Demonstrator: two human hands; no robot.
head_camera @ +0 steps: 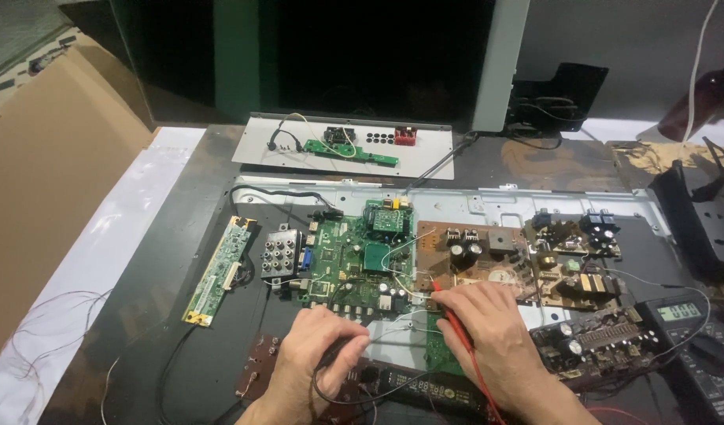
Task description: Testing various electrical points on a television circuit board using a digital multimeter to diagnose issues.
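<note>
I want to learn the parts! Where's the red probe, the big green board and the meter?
red probe (pixel 455 323), head view, on its red shaft under the right hand's fingers.
green circuit board (pixel 348 256), head view, on its middle.
multimeter (pixel 680 312), head view, on its display.

green main board (pixel 354 264), brown power board (pixel 476 260), red probe (pixel 456 323), black probe lead (pixel 338 386)

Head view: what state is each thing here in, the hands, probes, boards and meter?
Left hand: closed on the black probe.
Right hand: pinching the red probe, tip on the boards.
Main board: bare, lying flat, wired.
Meter: on, display lit.
Narrow board: flat, apart at left.
</note>
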